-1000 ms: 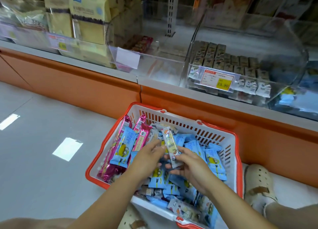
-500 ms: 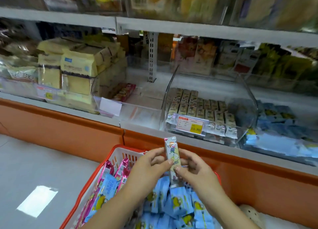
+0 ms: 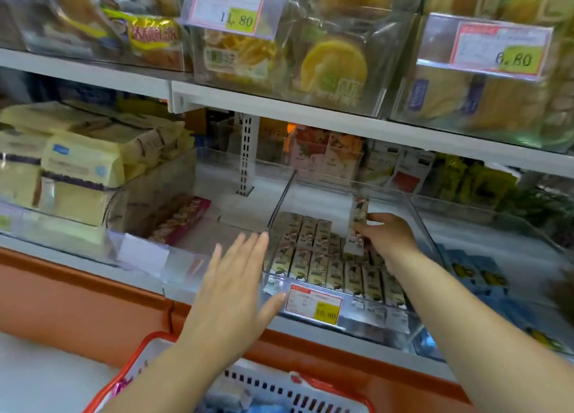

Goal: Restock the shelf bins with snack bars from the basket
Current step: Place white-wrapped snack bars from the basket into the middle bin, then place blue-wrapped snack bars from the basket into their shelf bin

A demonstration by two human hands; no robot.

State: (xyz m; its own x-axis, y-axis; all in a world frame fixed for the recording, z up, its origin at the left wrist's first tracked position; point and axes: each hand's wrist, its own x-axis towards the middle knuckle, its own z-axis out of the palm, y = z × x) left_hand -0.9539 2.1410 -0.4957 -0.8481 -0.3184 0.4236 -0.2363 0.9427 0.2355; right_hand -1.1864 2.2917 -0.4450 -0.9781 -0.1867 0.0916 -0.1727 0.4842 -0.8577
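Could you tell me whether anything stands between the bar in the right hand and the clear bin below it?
Nothing visible does. The right hand holds the snack bar upright over the open-topped clear bin, just above the rows of bars. The left hand is open beside the bin's left front corner.

Upper shelf, top of frame: we note clear-wrapped round yellow cakes (image 3: 334,68) at centre, a price tag reading 14.80 (image 3: 228,12) to their upper left, and a second tag reading 6.80 (image 3: 500,51) at upper right.

Left of frame, middle level: we log stacked pale yellow packets (image 3: 80,167), with a blank white label (image 3: 143,254) below and right of them.

Centre back: a slotted white upright (image 3: 247,155), pink-and-cream cartons (image 3: 323,155) just right of it, and green-yellow packs (image 3: 472,179) further right, blurred.

An orange base panel (image 3: 77,301) runs along the lower left, above pale floor (image 3: 46,378).
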